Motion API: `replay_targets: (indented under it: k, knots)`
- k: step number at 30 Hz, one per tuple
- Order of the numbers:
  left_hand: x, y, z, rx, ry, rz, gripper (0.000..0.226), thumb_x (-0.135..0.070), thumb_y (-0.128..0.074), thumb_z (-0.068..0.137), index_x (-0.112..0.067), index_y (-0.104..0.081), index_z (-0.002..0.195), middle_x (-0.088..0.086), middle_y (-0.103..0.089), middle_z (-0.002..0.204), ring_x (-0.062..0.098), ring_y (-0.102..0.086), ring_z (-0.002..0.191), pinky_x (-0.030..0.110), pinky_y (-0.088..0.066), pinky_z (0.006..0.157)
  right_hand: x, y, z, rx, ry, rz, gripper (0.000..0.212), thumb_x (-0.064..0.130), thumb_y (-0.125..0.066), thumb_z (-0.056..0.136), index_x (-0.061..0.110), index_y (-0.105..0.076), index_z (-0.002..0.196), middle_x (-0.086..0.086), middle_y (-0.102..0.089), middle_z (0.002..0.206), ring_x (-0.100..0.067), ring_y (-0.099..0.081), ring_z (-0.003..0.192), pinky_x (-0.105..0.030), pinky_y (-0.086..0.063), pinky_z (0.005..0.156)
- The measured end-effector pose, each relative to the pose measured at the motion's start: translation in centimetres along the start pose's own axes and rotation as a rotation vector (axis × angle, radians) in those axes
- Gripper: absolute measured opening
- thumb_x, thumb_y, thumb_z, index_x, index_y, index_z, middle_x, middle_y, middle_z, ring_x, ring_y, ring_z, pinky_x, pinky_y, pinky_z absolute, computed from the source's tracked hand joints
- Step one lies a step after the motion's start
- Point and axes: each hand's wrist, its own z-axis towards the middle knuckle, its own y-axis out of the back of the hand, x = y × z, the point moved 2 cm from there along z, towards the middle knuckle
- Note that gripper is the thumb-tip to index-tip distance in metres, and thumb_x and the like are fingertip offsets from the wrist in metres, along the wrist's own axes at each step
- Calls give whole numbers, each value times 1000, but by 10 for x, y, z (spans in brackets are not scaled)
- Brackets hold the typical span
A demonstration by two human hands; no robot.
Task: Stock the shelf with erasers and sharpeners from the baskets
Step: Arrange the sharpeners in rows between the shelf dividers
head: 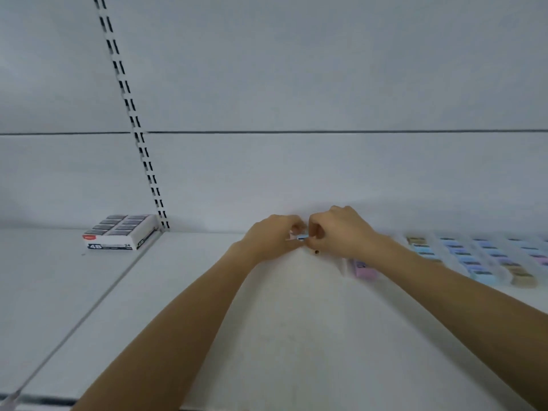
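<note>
Left hand (271, 235) and right hand (338, 232) meet at the shelf's (207, 292) back edge, fingers (293, 228) curled, pinching one small eraser (299, 237) between them. Risk: right forearm hangs just over the pastel eraser rows (474, 259); lowering it would scatter them

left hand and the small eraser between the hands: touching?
Touching. Head view: the left hand's fingers curl onto the eraser with no gap; the right hand pinches its other end.

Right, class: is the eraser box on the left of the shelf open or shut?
Open. The box has no lid on top, and two rows of erasers show inside it.
</note>
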Motion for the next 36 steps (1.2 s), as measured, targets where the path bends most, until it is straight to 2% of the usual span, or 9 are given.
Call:
replay_targets:
  k: [5,7,10,15,19,23,27,31,36]
  knots:
    - [5,0,9,15,-104,-70,24,-22,-59,86,-12,-60,108,5,-64,107,23,-57,100,31,-45,83,8,4,2,76,-37,-21,20,31,-56,83,23,-57,101,5,-65,99,-19,-56,97,-25,-29,76]
    - [12,3,7,21,-145,-60,27,-14,-59,84,-10,-60,111,7,-62,107,22,-56,99,26,-40,82,14,6,1,94,-41,-9,24,25,-55,83,23,-55,107,6,-64,104,-18,-57,100,-25,-29,78]
    - [28,7,-4,17,-209,-52,35,-10,-60,83,-10,-57,118,9,-57,104,21,-53,96,18,-32,76,27,5,0,37,-39,65,29,17,-52,84,21,-55,113,3,-60,105,-18,-55,96,-24,-34,75]
    - [54,21,-32,-95,-263,-155,41,-9,-61,85,-15,-54,125,-2,-43,95,10,-48,77,9,-31,70,47,4,-5,-142,-14,280,32,6,-57,80,10,-58,112,4,-45,95,-15,-54,77,-31,-47,80]
    - [65,25,-50,-185,-239,-296,33,-11,-62,85,-19,-59,116,-1,-43,93,-1,-49,69,3,-37,71,69,1,-17,-254,-59,402,36,-5,-57,79,5,-61,113,0,-43,95,-2,-51,72,-1,-37,75]
    - [61,30,-57,-223,-279,-355,28,-21,-68,82,-18,-61,109,-1,-49,93,-7,-50,70,-1,-38,70,80,-1,-36,-297,-145,466,33,-8,-55,79,7,-66,107,5,-43,92,-2,-51,75,-2,-38,76]
    - [42,33,-60,-232,-367,-387,29,-25,-70,79,-17,-61,106,-3,-46,93,-4,-50,72,5,-40,73,85,-3,-62,-338,-240,488,29,-6,-58,79,10,-67,102,4,-49,93,-3,-56,79,-13,-45,84]
    - [28,28,-70,-193,-454,-387,31,-24,-74,76,-15,-62,104,-6,-43,97,-1,-53,71,16,-47,76,81,-1,-92,-353,-282,466,25,-4,-62,77,9,-66,98,4,-52,91,9,-53,81,-5,-42,75]
    - [11,23,-82,-174,-497,-403,29,-22,-74,76,-14,-60,100,-10,-48,94,4,-56,72,29,-49,79,71,12,-125,-406,-364,394,22,1,-64,78,13,-60,97,19,-47,83,2,-50,70,-11,-39,64]
